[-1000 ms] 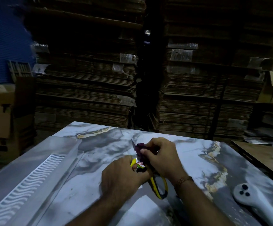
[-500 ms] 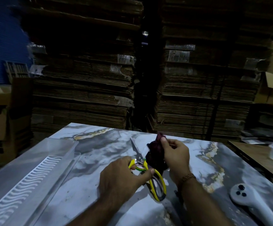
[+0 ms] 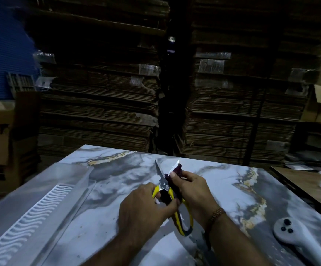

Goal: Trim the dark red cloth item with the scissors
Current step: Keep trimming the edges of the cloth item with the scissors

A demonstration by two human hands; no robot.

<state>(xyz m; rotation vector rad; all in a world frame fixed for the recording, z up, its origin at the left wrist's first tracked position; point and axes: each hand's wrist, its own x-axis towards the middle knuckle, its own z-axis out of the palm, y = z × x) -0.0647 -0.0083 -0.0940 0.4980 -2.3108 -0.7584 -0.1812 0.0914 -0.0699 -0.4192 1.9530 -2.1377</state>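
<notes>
Pinching dark red cloth (image 3: 177, 169) | right hand (image 3: 192, 191) fingers (image 3: 175, 174) | left hand (image 3: 142, 210) gripping open scissors (image 3: 165, 186)

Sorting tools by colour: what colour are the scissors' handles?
Yellow with black, on the scissors, seen in the head view.

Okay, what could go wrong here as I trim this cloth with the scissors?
The right hand pinches the cloth right beside the open scissors, so a fingertip could get nipped. The light is dim, so the cut line is hard to see.
</notes>
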